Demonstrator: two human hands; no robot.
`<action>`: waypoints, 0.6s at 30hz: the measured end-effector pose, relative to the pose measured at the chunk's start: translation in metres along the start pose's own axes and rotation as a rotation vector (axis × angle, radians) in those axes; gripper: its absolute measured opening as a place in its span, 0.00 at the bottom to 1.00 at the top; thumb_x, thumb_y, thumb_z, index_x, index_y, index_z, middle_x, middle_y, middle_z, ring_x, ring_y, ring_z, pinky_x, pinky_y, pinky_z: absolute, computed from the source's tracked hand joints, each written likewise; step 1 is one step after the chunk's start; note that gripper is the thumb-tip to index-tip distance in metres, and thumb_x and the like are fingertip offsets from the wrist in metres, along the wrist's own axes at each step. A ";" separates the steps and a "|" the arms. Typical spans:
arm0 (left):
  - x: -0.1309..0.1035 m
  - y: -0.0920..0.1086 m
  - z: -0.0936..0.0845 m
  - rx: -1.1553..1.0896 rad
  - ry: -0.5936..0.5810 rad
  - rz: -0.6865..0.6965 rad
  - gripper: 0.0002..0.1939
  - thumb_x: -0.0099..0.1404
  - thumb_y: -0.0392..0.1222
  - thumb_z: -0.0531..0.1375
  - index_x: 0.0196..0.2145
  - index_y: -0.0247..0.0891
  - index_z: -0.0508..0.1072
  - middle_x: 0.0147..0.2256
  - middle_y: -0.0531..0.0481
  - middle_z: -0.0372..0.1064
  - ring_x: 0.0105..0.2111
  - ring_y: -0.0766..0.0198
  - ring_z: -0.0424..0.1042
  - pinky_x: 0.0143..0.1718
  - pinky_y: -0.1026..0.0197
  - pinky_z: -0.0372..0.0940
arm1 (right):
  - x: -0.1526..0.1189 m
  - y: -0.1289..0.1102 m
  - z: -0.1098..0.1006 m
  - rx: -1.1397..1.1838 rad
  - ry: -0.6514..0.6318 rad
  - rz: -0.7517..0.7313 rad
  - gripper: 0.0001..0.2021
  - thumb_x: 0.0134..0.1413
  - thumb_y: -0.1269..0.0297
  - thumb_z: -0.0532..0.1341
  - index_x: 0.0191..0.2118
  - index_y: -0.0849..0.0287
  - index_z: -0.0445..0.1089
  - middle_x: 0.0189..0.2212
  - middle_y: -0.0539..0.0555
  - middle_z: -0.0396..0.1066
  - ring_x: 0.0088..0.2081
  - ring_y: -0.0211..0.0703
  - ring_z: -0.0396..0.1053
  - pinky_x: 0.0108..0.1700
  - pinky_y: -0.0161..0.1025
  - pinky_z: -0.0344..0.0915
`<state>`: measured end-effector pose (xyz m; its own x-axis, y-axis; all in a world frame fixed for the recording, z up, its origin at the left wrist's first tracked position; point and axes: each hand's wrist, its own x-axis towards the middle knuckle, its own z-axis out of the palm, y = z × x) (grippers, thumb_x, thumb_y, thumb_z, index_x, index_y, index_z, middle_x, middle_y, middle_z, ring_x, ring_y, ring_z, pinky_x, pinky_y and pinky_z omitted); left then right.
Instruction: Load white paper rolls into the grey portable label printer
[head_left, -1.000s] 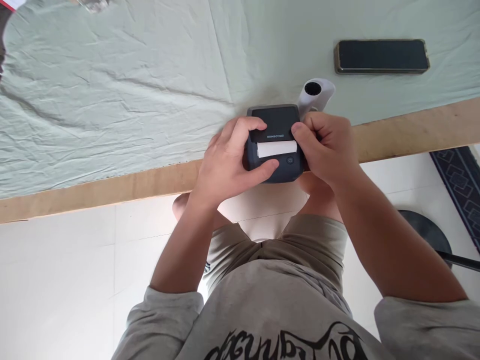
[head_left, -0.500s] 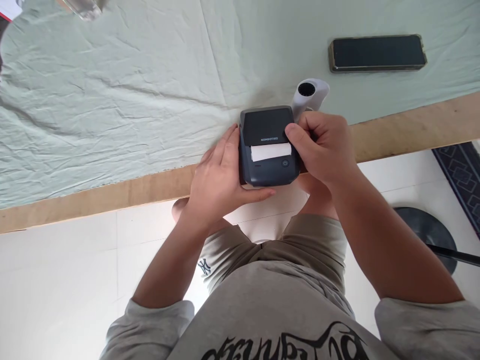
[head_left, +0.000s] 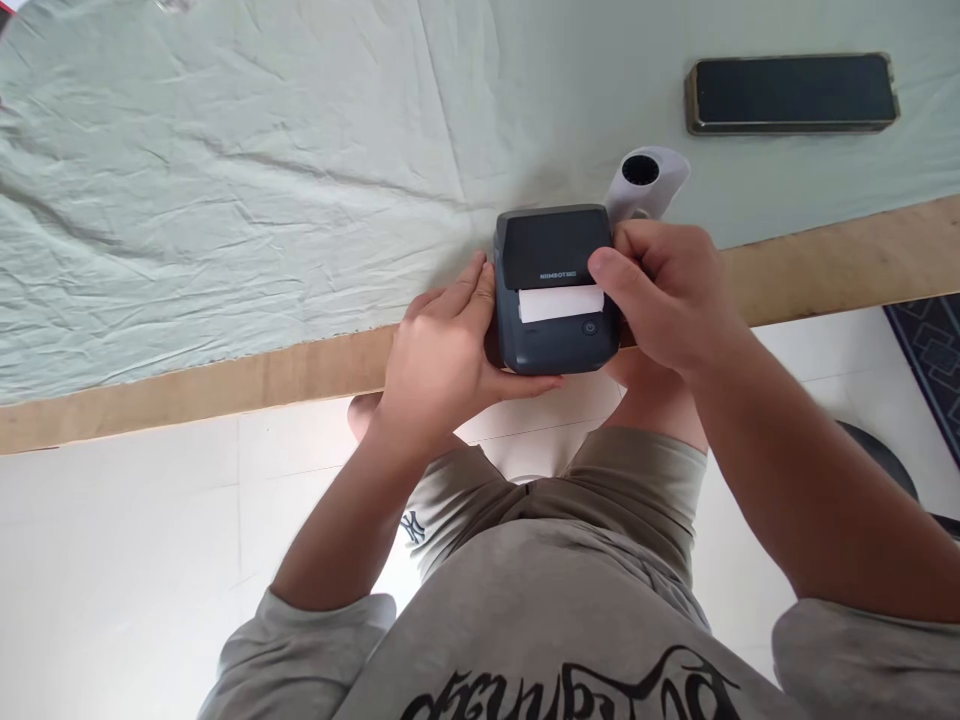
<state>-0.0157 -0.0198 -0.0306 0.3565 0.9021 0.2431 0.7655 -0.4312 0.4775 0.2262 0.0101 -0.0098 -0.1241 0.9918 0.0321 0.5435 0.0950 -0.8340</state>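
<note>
A dark label printer (head_left: 557, 290) lies at the table's near edge, its front end jutting over the edge. A strip of white label paper (head_left: 561, 303) sticks out of its slot. My left hand (head_left: 448, 355) grips the printer's left side, with the thumb stretched along the front underside. On the other side, my right hand (head_left: 667, 285) has its thumb on the lid's right edge and its fingers curled against the side. Just behind my right hand is a white object with a round black end (head_left: 651, 180); its lower part is hidden.
A smartphone in a case (head_left: 793, 93) lies farther back on the right. A pale green cloth (head_left: 300, 180) covers the table up to a bare wooden edge strip (head_left: 225, 378). Below on the right are a dark round base (head_left: 877, 455) and a patterned mat (head_left: 934, 345).
The view has shifted, so printer, phone and hands appear a little farther right. Both hands keep their hold on the printer, and the lid remains closed.
</note>
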 end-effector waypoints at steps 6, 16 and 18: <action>0.000 0.006 0.003 0.030 0.057 0.006 0.62 0.55 0.75 0.79 0.75 0.35 0.71 0.73 0.33 0.72 0.63 0.30 0.80 0.64 0.33 0.79 | -0.008 -0.001 0.000 0.044 0.028 -0.008 0.40 0.61 0.23 0.60 0.29 0.59 0.48 0.24 0.51 0.47 0.27 0.30 0.45 0.28 0.36 0.47; 0.005 0.010 -0.005 -0.115 0.092 -0.038 0.37 0.80 0.66 0.51 0.66 0.35 0.79 0.48 0.41 0.85 0.44 0.47 0.84 0.38 0.47 0.76 | -0.003 -0.010 -0.011 0.129 0.046 0.039 0.28 0.57 0.50 0.73 0.36 0.55 0.50 0.22 0.45 0.57 0.23 0.32 0.56 0.28 0.39 0.58; 0.005 0.009 -0.004 -0.101 0.094 -0.039 0.37 0.80 0.67 0.50 0.66 0.36 0.79 0.49 0.40 0.85 0.46 0.46 0.84 0.38 0.47 0.75 | 0.000 -0.019 -0.014 0.081 0.093 -0.031 0.24 0.61 0.54 0.70 0.37 0.55 0.51 0.20 0.45 0.59 0.21 0.34 0.59 0.28 0.40 0.58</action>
<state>-0.0091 -0.0195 -0.0219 0.2717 0.9149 0.2986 0.7182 -0.3993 0.5699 0.2278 0.0092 0.0142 -0.0600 0.9925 0.1067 0.4710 0.1224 -0.8736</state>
